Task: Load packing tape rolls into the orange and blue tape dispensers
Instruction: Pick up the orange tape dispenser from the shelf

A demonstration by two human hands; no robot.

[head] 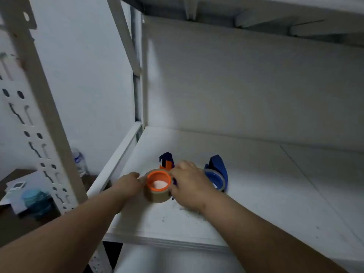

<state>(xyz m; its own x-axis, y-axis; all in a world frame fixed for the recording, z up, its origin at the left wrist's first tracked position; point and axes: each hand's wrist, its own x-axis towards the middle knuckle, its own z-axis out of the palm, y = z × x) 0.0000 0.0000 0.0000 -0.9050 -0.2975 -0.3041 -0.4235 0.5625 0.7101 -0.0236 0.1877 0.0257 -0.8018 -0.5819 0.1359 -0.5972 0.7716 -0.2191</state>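
Note:
A brown packing tape roll (pixel 157 196) sits around the orange hub (pixel 159 179) of the orange dispenser, whose orange and dark blue body (pixel 167 162) sticks up behind it on the white shelf (pixel 246 194). My left hand (pixel 129 183) presses on the roll's left side. My right hand (pixel 190 186) grips the roll's right side and hides part of the dispenser. To the right lies the blue dispenser (pixel 216 170), with a tape roll (pixel 217 181) around its blue hub.
The shelf's back wall and an upper shelf close in above. A white perforated rack post (pixel 39 119) stands at the left. Beyond it, a low brown table holds a water bottle (pixel 79 161), papers and a teal container (pixel 36 198).

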